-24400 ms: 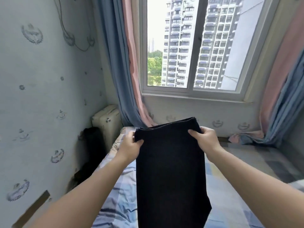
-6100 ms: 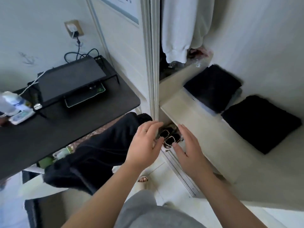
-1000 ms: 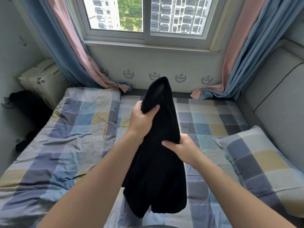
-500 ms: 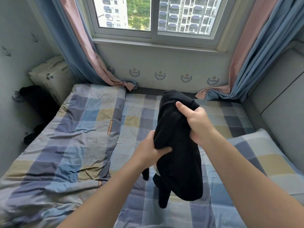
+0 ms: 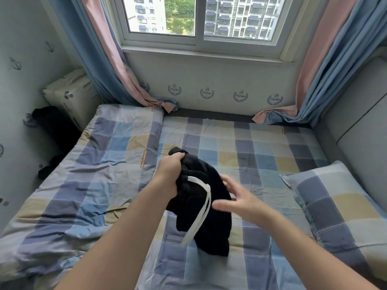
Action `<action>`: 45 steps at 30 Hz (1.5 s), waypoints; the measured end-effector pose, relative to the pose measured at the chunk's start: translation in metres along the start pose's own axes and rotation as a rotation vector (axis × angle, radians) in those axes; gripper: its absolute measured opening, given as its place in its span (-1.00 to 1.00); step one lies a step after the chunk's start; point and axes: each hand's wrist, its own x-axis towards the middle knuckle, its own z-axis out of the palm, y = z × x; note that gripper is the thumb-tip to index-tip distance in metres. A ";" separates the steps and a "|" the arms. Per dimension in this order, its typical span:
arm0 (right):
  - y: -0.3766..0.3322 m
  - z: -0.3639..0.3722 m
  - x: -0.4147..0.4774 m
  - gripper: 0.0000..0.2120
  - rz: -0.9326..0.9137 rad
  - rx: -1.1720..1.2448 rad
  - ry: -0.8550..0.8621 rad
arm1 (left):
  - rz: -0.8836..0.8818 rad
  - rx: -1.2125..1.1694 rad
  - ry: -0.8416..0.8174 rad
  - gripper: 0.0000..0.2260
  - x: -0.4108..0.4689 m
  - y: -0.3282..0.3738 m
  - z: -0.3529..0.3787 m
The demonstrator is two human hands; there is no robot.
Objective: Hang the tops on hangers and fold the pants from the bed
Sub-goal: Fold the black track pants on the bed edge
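Head view, looking down over the bed (image 5: pixel 261 143).

- Left hand (image 5: pixel 170 174) was clenched round a bunched end of the black garment (image 5: pixel 209 222), holding it up above the checked sheet. The rest hung in a crumpled mass; whether its lowest fold touched the sheet could not be told.
- Right hand (image 5: pixel 236 200) was spread wide, fingers straight and motion-blurred, holding nothing. It was close against the garment's right side; contact unclear.
- A white drawstring (image 5: pixel 201 212) dangled loose down the front. It suggested a waistband, so probably pants to fold, though a hood cord could not be ruled out.

Risks as judged:
- Only one fist carried the whole weight by a wad of cloth. If the fist loosened while the right hand hunted for an edge, the piece would drop in a heap.
- Black fabric hid the seams and edges. Taking hold of a leg instead of the waistband's other corner would leave the legs twisted and the fold crooked.
- The loose drawstring could snag on fingers and be pulled through its channel, or end up trapped inside the fold.
- The rumpled quilt (image 5: pixel 94 174) lay to the left. Laying the garment there rather than on the flat sheet would give an uneven fold.
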 end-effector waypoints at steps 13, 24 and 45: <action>-0.003 0.024 0.030 -0.34 -0.129 -0.053 0.250 | -0.070 -0.014 -0.267 -0.44 -0.022 0.004 -0.012; -0.013 0.010 0.038 -0.90 -0.119 -0.002 0.241 | 0.032 0.149 -0.530 -0.33 -0.016 -0.004 -0.020; -0.034 -0.027 0.020 -0.72 -0.097 1.160 0.323 | -0.218 0.644 -0.480 -0.46 0.043 -0.132 -0.029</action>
